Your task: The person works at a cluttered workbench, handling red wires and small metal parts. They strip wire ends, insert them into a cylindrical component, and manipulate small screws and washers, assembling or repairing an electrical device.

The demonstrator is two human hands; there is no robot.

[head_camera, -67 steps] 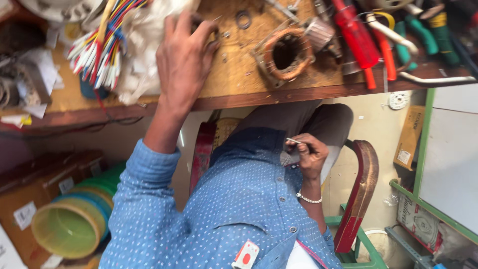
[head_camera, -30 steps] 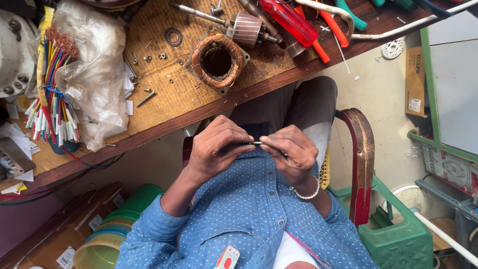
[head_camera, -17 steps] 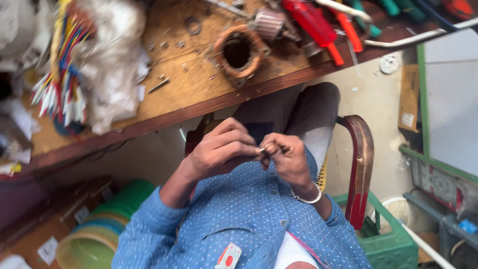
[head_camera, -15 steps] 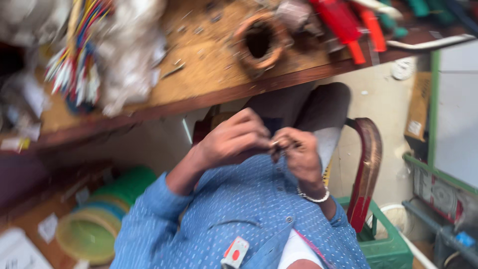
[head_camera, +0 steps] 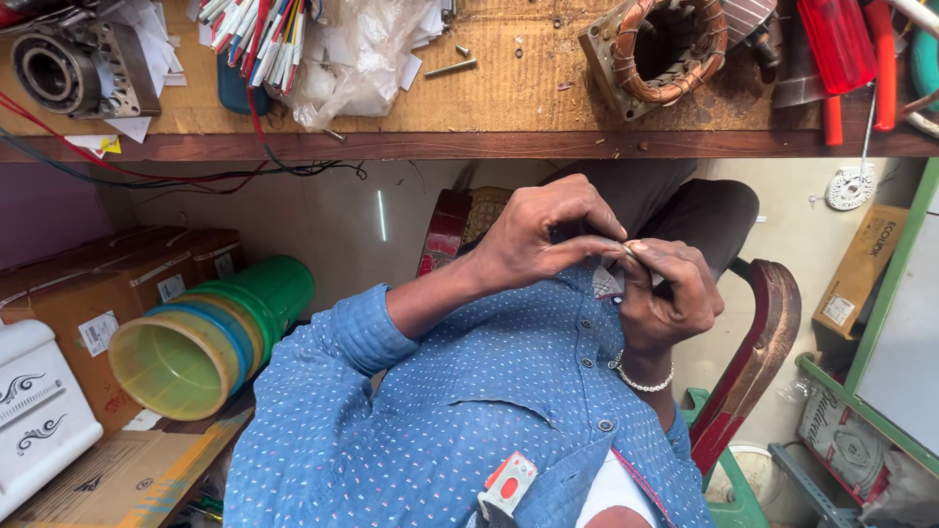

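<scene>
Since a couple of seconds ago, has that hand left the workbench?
Yes. The left hand came off the workbench toward the lap, meeting the right hand.

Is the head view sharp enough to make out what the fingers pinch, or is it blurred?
Head view: sharp, evenly lit, no glare. Left hand and right hand meet fingertip to fingertip; whatever they pinch is too small to identify.

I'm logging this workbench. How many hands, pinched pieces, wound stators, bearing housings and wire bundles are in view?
Hands: 2, the left hand and the right hand
small piece pinched between both: 1
wound stator: 1
bearing housing: 1
wire bundle: 1
Total: 6
</scene>
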